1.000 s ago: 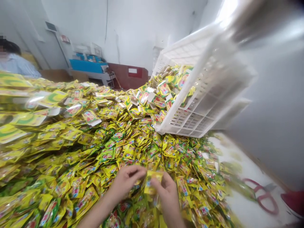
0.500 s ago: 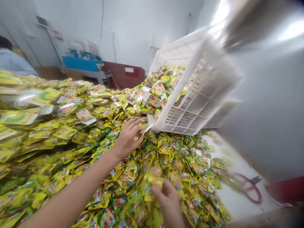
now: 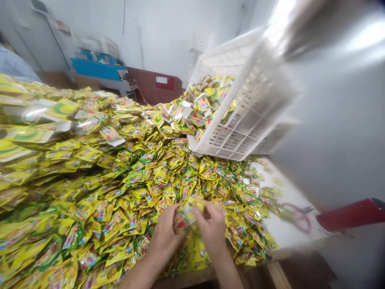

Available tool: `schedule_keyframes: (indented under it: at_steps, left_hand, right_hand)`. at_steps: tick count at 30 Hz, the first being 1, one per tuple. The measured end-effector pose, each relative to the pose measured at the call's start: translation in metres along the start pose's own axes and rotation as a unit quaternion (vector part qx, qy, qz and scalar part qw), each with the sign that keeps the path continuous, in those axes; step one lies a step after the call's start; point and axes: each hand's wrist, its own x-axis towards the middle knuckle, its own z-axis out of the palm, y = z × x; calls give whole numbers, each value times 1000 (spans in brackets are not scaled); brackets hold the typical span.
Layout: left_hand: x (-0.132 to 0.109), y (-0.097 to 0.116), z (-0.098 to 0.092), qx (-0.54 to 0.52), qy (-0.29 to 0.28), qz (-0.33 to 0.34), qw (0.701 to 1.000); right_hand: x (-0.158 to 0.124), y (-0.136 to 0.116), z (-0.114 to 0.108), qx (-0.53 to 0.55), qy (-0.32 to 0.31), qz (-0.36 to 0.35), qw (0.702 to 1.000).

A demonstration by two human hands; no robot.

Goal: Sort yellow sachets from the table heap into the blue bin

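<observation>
My left hand (image 3: 166,230) is closed on a small yellow, green and red packet (image 3: 181,220) low in the middle of the view. Close beside it on the right, my right hand (image 3: 210,222) pinches a yellow packet (image 3: 194,205), which is blurred by motion. The two packets overlap between my fingers. Both hands are just above a large heap of yellow and green packets (image 3: 120,192) near the table's front edge.
A tilted white plastic crate (image 3: 230,140) holding card-backed packets stands on the heap. Red-handled scissors (image 3: 302,218) lie on the white tabletop (image 3: 291,192) at right, near a red object (image 3: 350,214). A person's sleeve (image 3: 16,62) shows at far left.
My left hand has drawn back from the crate's lower corner to meet my right hand, and now holds a packet. My right hand has risen slightly with its packet. The view has shifted a little.
</observation>
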Motion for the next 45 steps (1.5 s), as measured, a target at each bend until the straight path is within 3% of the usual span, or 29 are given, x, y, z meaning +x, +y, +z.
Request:
schedule_keyframes:
  at_steps: [4,8,16,21,23,27,30,33,38,42,45]
  left_hand:
    - [-12,-6,3,39,17,37,998]
    - [-21,-5,5,38,48,31,998]
    - [-23,3,-2,1,131,-39,991]
    - [-33,-4,3,17,74,29,997]
    - [-36,-7,5,15,68,29,997]
    - [-37,-9,2,-5,65,-15,998]
    - [-36,-3,-6,-34,57,-95,993]
    - [-33,8,-19,-129,60,-161,977]
    - [-29,16,-34,-279,52,-208,936]
    - [-29,11,-33,-271,112,-255,921]
    - [-35,8,-27,-247,126,-254,927]
  right_hand:
    - [-2,6,-2,-133,-78,-51,987]
    - [3,-1,-4,-145,-169,-97,970]
    - [-5,-12,18,-223,-97,-79,967]
    - [1,-22,8,-287,-219,-130,924]
    - [7,-27,5,-273,-237,-141,922]
    - [14,-29,11,-176,-217,-130,951]
    - [11,-26,18,-109,-187,-94,972]
    - [7,-23,17,-42,-149,-48,987]
    - [-1,-25,14,49,-129,-13,990]
    - [-12,-28,22,63,-110,-38,991]
    - [-22,-25,31,17,-86,-116,989]
